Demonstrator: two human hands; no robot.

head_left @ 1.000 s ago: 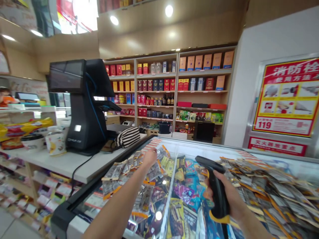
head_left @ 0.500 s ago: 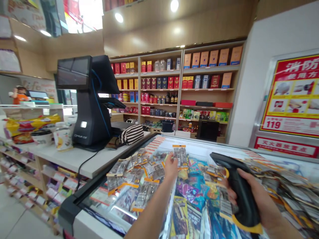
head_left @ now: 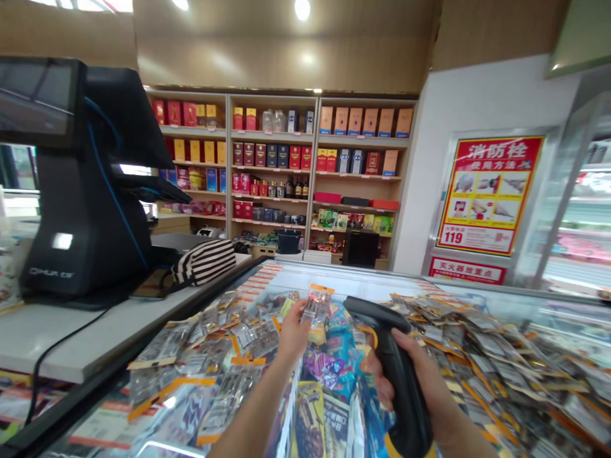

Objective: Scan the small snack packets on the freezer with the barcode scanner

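My left hand [head_left: 293,329] is closed on a small clear snack packet [head_left: 317,305] with orange ends, held up over the freezer. My right hand [head_left: 415,375] is wrapped round the grip of a black and yellow barcode scanner [head_left: 391,350], its head directed left toward the packet. Below both hands lie colourful ice cream packages [head_left: 324,369] inside the freezer. Similar snack packets [head_left: 238,388] are spread on the glass to the left of my left arm. A larger heap of these packets [head_left: 501,362] covers the glass to the right of the scanner.
At the left, a black cash register [head_left: 90,191] stands on a white counter [head_left: 62,337], with a black and white striped bag [head_left: 205,261] beside it. Shelves [head_left: 272,135] of boxes and bottles line the back wall. A red sign [head_left: 489,191] hangs at the right.
My view has turned to the right, so the register sits further left and more of the right-hand heap shows. The scanner is closer to the packet. Both hands keep their hold.
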